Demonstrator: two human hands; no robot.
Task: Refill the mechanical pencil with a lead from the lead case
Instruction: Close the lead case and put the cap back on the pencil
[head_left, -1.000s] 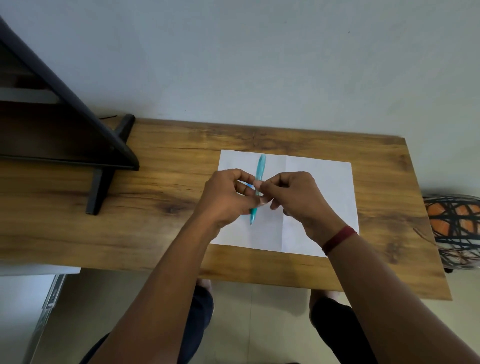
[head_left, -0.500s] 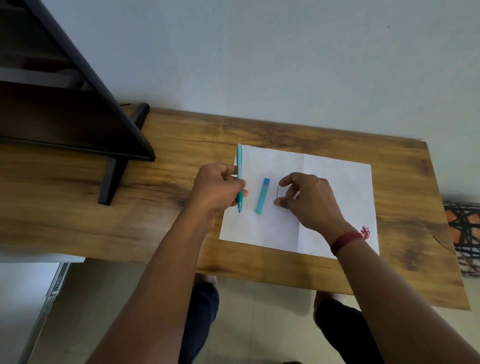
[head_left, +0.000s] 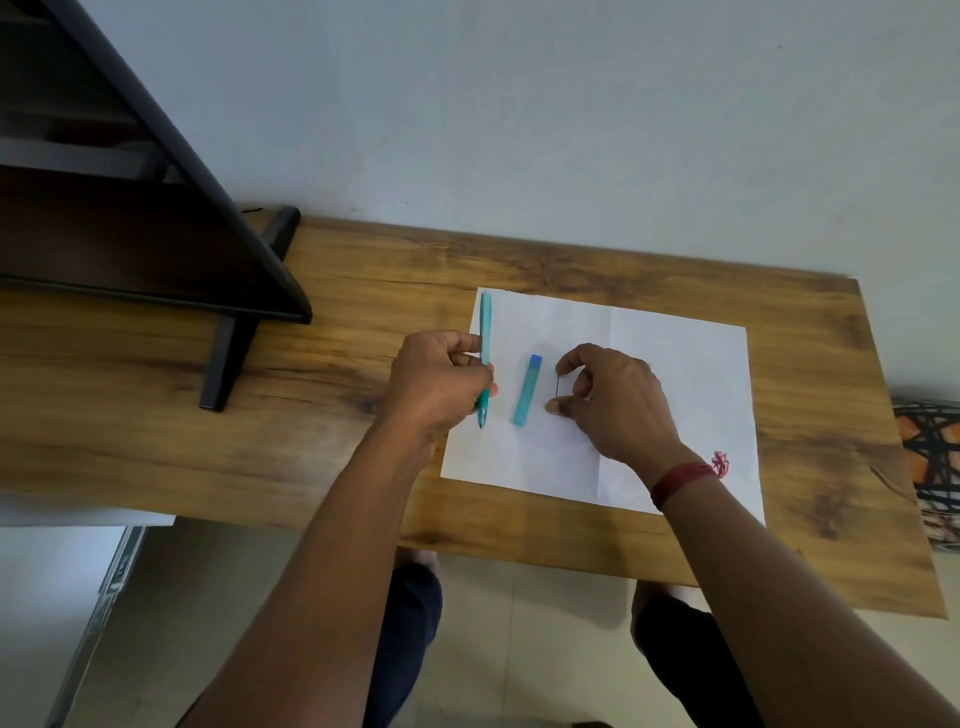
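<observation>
While my left hand is gripping the pencil in a closed fist, the pencil is standing roughly upright along the left edge of the paper, its tip pointing toward me and its far end pointing toward the wall. My fingers are wrapping the lower half of the barrel; the upper half is projecting clear above my thumb.

The case is lying flat on the paper, just right of the pencil and apart from both hands. Its dark blue cap is facing away from me and its lighter body is running toward me at a slight tilt.

My right hand is hovering over the paper just right of the case. Its thumb and forefinger are pinching a thin dark lead, one fingertip at each end, so the lead is spanning the narrow gap between them. The remaining fingers are curling loosely. I cannot tell whether the lead is touching the paper.

A red thread is circling my right wrist. The paper is lying on the wooden table, and a black stand is resting on the table's left part.
</observation>
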